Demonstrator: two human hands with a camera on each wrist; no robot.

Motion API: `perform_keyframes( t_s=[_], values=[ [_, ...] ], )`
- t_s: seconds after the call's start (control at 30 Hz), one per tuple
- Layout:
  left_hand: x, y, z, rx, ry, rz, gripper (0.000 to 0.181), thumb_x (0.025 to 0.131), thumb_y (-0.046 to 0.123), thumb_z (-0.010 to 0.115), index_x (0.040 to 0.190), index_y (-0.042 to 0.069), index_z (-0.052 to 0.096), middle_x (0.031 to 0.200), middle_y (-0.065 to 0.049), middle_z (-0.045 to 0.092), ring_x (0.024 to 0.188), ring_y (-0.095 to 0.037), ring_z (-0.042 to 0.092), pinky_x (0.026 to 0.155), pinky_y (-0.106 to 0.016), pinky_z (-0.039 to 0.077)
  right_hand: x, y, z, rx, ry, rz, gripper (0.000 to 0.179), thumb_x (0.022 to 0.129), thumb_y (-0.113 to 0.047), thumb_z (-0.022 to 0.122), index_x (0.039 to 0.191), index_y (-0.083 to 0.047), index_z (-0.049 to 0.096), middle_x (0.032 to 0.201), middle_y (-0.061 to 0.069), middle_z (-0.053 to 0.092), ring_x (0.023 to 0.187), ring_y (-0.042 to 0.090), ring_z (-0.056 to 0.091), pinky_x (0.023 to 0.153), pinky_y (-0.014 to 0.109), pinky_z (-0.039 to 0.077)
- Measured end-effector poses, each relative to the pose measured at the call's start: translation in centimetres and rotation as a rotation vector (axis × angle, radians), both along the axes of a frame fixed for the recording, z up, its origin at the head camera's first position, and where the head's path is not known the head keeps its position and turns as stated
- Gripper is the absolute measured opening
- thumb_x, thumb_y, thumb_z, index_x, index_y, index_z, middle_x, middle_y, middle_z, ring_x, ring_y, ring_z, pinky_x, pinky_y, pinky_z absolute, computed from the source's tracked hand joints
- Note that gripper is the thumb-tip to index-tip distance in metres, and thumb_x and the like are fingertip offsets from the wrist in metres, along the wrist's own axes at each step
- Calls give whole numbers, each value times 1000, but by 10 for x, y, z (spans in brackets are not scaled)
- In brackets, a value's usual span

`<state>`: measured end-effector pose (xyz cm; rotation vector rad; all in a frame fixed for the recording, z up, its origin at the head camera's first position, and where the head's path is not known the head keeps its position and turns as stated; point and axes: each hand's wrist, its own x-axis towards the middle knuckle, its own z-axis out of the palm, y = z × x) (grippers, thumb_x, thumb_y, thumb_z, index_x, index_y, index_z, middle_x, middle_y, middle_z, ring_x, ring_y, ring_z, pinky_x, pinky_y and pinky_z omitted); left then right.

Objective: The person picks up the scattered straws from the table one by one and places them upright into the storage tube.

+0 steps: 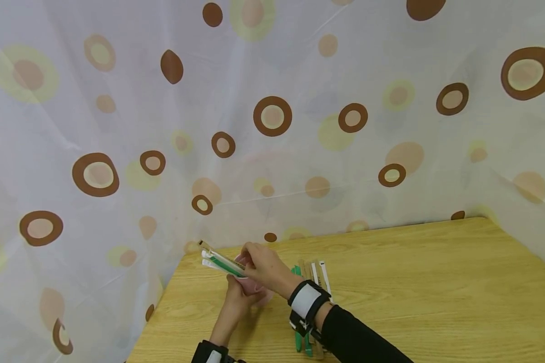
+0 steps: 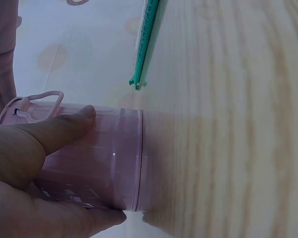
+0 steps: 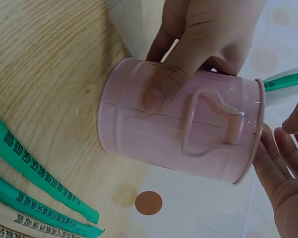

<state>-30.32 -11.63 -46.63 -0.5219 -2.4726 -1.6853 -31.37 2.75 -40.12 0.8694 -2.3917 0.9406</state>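
A pink metal bucket (image 1: pixel 251 286) with a small wire-like side handle (image 3: pixel 191 126) has its base at the table. My left hand (image 1: pixel 237 304) grips its side, the thumb (image 2: pixel 72 126) lying along the wall. Wrapped straws (image 1: pixel 222 262), green, white and brown, lean out of its mouth toward the left. Over the rim is my right hand (image 1: pixel 269 267), close to these straws. In the right wrist view its fingers (image 3: pixel 288 144) are loosely bent beside the rim, and nothing shows between them. The inside of the bucket is hidden.
More wrapped straws lie on the wooden table (image 1: pixel 413 282) right of the bucket, partly under my right forearm; the green straws (image 3: pixel 39 171) carry printed dark characters. A white curtain (image 1: pixel 272 166) with brown and yellow spots hangs behind the table and along its sides.
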Motion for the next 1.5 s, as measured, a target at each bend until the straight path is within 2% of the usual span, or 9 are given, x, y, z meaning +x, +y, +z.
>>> perform_keyframes(
  t_s=[0.13,0.33,0.53,0.73,0.9,1.1,1.2,1.33,1.5],
  values=[
    [-8,-1,-10,-30,5,39,95,72,12,77,138,2,9,135,-21,37,123,-30,41,102,-45,34,1,6,2,-32,25,-17,22,81,-5,59,103,-8,54,88,-3,54,77,7,49,65,18,43],
    [-9,-1,-13,-40,15,98,97,68,11,80,135,-2,12,132,-25,37,122,-32,41,101,-45,33,6,25,6,-96,17,-39,24,80,-4,57,103,-9,54,91,0,57,82,10,56,71,22,47],
    [-10,0,-16,-57,40,121,96,66,11,81,133,-3,14,131,-24,39,123,-31,39,103,-44,31,17,56,1,-128,-113,-133,21,81,-7,55,102,-11,54,94,0,58,84,11,56,73,25,48],
    [-10,1,-16,-38,39,108,96,66,10,80,134,-4,14,132,-26,37,126,-32,36,104,-44,29,31,90,-17,-126,-256,-278,17,83,-10,57,100,-13,55,92,0,56,80,11,54,69,28,47],
    [-9,2,-15,-30,26,97,95,67,8,79,134,-5,14,133,-26,35,126,-33,35,104,-45,29,46,115,-33,-82,-368,-368,18,85,-12,60,102,-7,56,91,3,56,75,13,53,61,29,45],
    [-11,1,-16,-24,33,95,94,67,8,80,134,-5,14,133,-26,35,126,-32,36,104,-44,30,60,132,-44,71,-501,-444,27,80,-14,65,92,4,51,70,8,48,55,18,44,48,28,36],
    [-11,1,-17,-27,29,100,94,67,7,80,134,-5,14,132,-26,36,126,-33,36,104,-45,29,63,135,-50,138,-519,-451,26,75,-13,69,81,2,50,66,7,45,55,18,42,48,27,35],
    [-10,0,-17,-30,20,104,94,66,8,80,134,-4,15,132,-25,36,126,-33,36,105,-45,29,65,137,-54,187,-538,-435,23,70,-8,71,76,-2,50,68,6,46,58,19,44,50,29,38],
    [-10,-1,-18,-18,31,98,95,67,9,80,134,-4,15,133,-25,35,127,-32,35,105,-44,28,66,136,-55,207,-576,-439,21,70,-6,70,73,-5,49,66,7,47,56,21,47,48,29,40]
  ],
)
